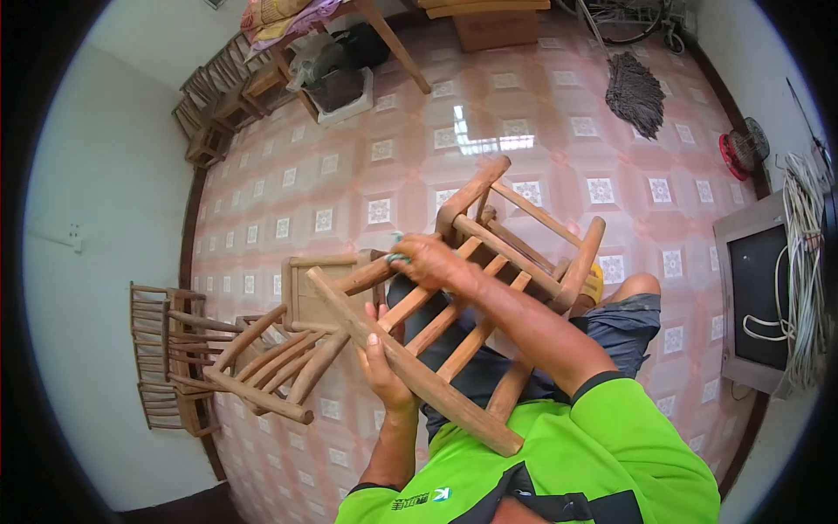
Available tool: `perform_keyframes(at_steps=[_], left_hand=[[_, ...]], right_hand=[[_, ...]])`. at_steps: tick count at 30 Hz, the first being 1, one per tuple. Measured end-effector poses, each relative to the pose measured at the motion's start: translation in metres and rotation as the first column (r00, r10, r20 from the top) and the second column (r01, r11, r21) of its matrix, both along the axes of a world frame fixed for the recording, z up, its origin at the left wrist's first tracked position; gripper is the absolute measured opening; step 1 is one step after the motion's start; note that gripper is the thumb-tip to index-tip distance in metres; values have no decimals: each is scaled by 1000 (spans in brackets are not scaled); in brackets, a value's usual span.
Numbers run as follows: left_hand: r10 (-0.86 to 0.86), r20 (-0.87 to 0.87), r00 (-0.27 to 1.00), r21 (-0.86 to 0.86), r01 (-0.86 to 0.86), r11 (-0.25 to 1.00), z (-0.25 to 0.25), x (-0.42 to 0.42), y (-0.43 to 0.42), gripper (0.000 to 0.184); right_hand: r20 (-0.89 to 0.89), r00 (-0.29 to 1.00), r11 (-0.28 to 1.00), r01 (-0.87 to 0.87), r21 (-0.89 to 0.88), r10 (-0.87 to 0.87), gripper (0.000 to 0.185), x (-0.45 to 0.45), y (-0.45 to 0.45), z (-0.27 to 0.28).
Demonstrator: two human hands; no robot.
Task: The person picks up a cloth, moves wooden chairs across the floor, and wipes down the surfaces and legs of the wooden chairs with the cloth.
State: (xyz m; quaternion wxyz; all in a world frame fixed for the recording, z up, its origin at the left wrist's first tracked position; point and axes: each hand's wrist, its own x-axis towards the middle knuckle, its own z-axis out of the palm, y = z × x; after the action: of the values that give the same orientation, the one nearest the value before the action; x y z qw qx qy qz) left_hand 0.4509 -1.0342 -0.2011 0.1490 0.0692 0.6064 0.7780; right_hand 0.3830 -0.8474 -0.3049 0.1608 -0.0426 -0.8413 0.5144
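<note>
A wooden chair (471,345) lies tilted across my lap, its slatted back towards me and its legs pointing away. My left hand (384,371) is closed round the long top rail of the back, thumb on top and fingers behind it. My right hand (432,262) reaches over the slats and is closed on a small teal, cloth-like scrap (399,251). That scrap is against or close to the end of a side post (367,275) of the chair. The fingers of my right hand partly hide the scrap, so its exact kind is unclear.
A second wooden chair (271,371) and a wooden stool-like seat (327,293) stand at left, with more chairs (170,367) by the wall. A mop (635,96), a fan (745,148) and an old television (755,288) with coiled cable (803,262) are at right.
</note>
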Motion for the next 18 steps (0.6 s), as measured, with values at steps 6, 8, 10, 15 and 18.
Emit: perform_keyframes(at_steps=[6,8,10,15,18], left_hand=[[65,-59,996,-29,-67,997,-5,-3,1,63],[57,-57,997,-51,-60,997,-7,-4,-1,64],[46,-56,997,-76,-50,996,-10,-7,-4,64],[0,17,1000,25,0,1000,-11,-6,-1,65],[57,127,990,90,-68,994,-8,-2,-2,66]], right_hand=[[20,988,985,153,77,-155,22,52,33,-11],[-126,987,985,82,-153,-102,24,70,17,14],[-218,976,968,-40,-249,-15,27,95,-20,47],[-276,946,957,-226,-183,170,32,150,-46,109],[-91,995,993,55,101,-46,35,158,-29,59]])
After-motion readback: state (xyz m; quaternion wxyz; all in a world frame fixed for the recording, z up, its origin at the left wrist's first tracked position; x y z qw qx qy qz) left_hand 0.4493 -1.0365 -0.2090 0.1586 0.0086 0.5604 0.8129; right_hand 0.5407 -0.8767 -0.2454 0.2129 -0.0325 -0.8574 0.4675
